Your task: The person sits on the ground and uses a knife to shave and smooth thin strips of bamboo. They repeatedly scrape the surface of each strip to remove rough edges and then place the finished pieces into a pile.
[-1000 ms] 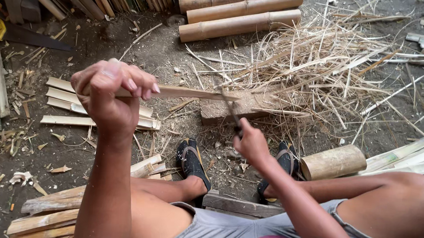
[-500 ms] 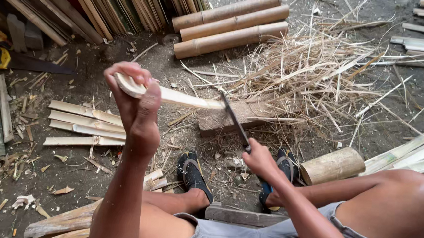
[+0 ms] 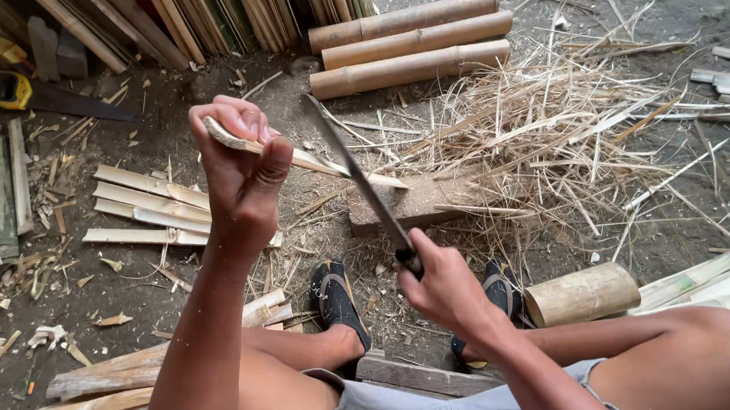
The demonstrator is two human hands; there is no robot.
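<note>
A thin bamboo strip [image 3: 300, 155] is gripped at its near end in the closed left hand [image 3: 241, 159], which is raised above the left knee so that the strip slants down to the right, its far tip resting on a worn wooden block [image 3: 420, 204] set on the ground; this support appears to steady the strip against the blade. A long, dark, narrow knife [image 3: 358, 179] is clasped by its handle in the closed right hand [image 3: 444, 286], the blade angled up and to the left so that it crosses the strip near its middle, apparently for paring. The strip is pale, flat and slightly curved, with a smooth cut face. Beyond the block, to the far right, a loose heap of dry, stringy shavings [image 3: 547, 132] is spread over the dirt. Three round, tan bamboo poles [image 3: 417, 43] are laid side by side at the far centre. Flat split slats [image 3: 145, 208] are laid in a row at the left, beside scattered chips. A short, hollow bamboo section [image 3: 583, 294] lies near the right foot. A saw with a yellow handle [image 3: 13, 91] rests at the far left. Dark shoes [image 3: 338, 300] are planted just near the block.
</note>
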